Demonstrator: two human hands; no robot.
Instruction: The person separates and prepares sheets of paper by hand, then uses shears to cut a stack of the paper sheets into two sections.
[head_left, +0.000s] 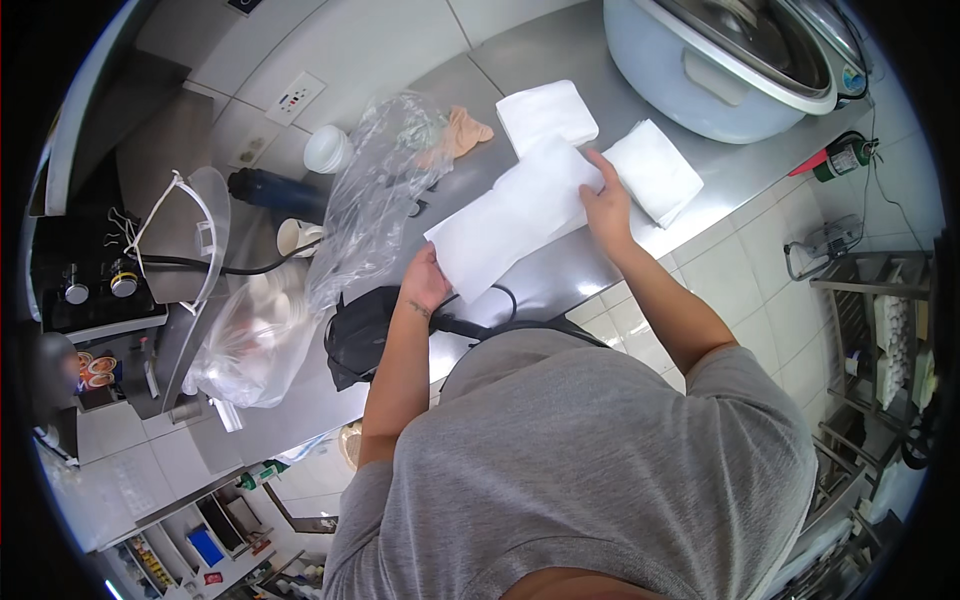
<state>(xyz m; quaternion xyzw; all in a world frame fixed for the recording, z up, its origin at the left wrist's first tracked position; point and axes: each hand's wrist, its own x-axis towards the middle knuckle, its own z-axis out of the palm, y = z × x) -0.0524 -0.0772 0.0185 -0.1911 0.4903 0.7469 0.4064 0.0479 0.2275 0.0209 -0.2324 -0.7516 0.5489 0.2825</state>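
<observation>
White paper sheets (510, 217), perhaps unfolded napkins, stretch between my two hands above a stainless steel counter (551, 281). My left hand (426, 283) grips their near left end, thumb on top. At the opposite end, my right hand (607, 206) pinches the edge between thumb and fingers. Just beyond the sheets lies a stack of folded white paper napkins (546, 112), partly covered by them. A second napkin stack (654, 171) rests to the right, beside my right hand. How many sheets I hold, I cannot tell.
A large pale-blue tub (697, 82) stands at the back right. Left of my hands are a clear plastic bag (375, 202), a black bag (360, 337), a white mug (298, 237), a dark blue bottle (274, 193) and bagged cups (255, 337). A rack (862, 337) stands at right.
</observation>
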